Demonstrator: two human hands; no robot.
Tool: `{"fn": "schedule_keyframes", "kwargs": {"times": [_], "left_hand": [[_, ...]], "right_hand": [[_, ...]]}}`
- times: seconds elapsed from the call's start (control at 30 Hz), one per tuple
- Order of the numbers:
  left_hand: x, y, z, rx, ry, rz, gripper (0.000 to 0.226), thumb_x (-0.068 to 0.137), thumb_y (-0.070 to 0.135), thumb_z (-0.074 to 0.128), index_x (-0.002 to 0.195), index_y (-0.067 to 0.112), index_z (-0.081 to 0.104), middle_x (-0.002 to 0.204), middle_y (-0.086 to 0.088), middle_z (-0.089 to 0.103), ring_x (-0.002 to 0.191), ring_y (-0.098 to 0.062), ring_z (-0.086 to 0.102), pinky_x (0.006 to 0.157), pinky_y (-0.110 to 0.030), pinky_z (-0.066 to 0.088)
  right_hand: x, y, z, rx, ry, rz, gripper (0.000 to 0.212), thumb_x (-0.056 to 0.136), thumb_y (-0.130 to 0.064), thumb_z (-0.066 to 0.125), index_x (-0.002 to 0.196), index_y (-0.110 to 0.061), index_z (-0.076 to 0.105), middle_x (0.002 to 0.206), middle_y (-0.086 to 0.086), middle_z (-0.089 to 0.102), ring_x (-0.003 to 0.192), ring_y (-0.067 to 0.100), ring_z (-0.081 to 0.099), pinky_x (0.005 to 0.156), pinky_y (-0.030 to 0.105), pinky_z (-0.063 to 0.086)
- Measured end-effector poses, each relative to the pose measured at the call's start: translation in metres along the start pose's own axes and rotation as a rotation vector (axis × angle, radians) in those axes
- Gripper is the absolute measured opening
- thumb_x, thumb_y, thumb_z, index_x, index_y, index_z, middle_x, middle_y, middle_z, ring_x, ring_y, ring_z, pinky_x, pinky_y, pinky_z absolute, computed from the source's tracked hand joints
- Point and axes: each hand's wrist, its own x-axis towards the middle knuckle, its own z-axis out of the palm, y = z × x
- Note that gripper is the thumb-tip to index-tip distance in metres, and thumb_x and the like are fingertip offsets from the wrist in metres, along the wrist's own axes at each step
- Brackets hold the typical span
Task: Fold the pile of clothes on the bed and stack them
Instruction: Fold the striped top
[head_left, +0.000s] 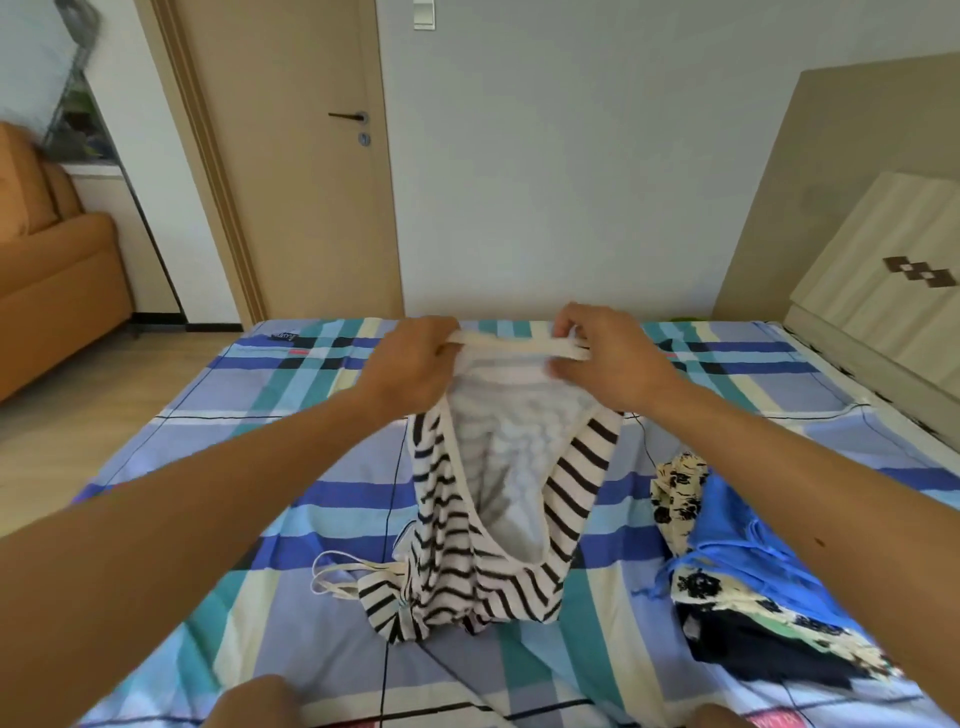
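Observation:
A black-and-white striped garment (467, 561) with thin cream straps hangs above the bed (260, 467), its lower end bunched on the checked sheet. My left hand (415, 364) grips one end of a cream strap at the top. My right hand (602, 358) pinches the other end of the same strap, so the strap runs taut between them. The garment's pale inside shows between the hands. A pile of clothes (737, 587) lies to the right: a blue piece, a cream one with black flowers and a dark one underneath.
The bed sheet is blue, teal and cream plaid. A closed door (291, 156) stands beyond the bed's far edge. An orange sofa (47, 260) sits at the left. A pale headboard (883, 270) rises at the right. My knees show at the bottom edge.

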Motion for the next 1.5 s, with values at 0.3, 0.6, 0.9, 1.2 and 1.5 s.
{"fn": "schedule_keyframes", "kwargs": {"times": [0.3,0.6,0.9,1.2,1.5], "left_hand": [[0.014,-0.017,-0.058,0.121,0.21,-0.102,0.026,0.089,-0.003,0.041,0.098,0.002,0.065,0.094,-0.019,0.067,0.087,-0.037,0.057,0.074,-0.042,0.047],[0.007,-0.064,-0.038,-0.284,0.133,-0.661,0.044,0.104,0.041,0.037,0.079,0.009,0.055,0.072,-0.004,0.051,0.075,-0.024,0.047,0.062,-0.032,0.036],[0.007,-0.052,-0.036,-0.097,-0.046,-0.107,0.053,0.08,0.064,0.067,0.057,0.02,0.047,0.049,0.012,0.042,0.045,-0.003,0.039,0.044,-0.017,0.03],[-0.004,-0.075,-0.062,0.595,-0.306,0.153,0.074,0.069,0.059,0.078,0.127,0.025,0.045,0.091,0.003,0.059,0.078,-0.017,0.049,0.066,-0.029,0.034],[-0.002,-0.079,-0.077,-0.077,0.132,-0.184,0.032,0.082,-0.01,0.05,0.091,0.013,0.069,0.082,0.003,0.069,0.075,-0.006,0.062,0.063,-0.014,0.046]], "right_hand": [[-0.012,0.049,0.008,-0.319,-0.076,0.152,0.037,0.079,0.005,0.054,0.112,-0.011,0.057,0.104,0.012,0.057,0.095,0.032,0.056,0.079,0.048,0.052],[-0.006,0.048,-0.023,0.115,0.016,0.259,0.033,0.077,0.014,0.042,0.07,-0.014,0.058,0.068,0.001,0.054,0.069,0.019,0.049,0.057,0.023,0.037],[-0.001,0.06,-0.03,0.455,0.124,0.6,0.032,0.083,0.009,0.047,0.068,-0.019,0.055,0.061,0.005,0.042,0.055,0.018,0.037,0.047,0.023,0.03],[-0.002,0.073,-0.029,0.378,0.171,0.608,0.02,0.099,-0.01,0.048,0.087,-0.009,0.064,0.078,0.01,0.057,0.07,0.024,0.05,0.058,0.03,0.038],[-0.022,0.077,-0.043,0.274,-0.368,0.336,0.049,0.075,-0.044,0.082,0.118,-0.031,0.064,0.112,-0.007,0.068,0.104,0.014,0.065,0.086,0.031,0.048]]}}
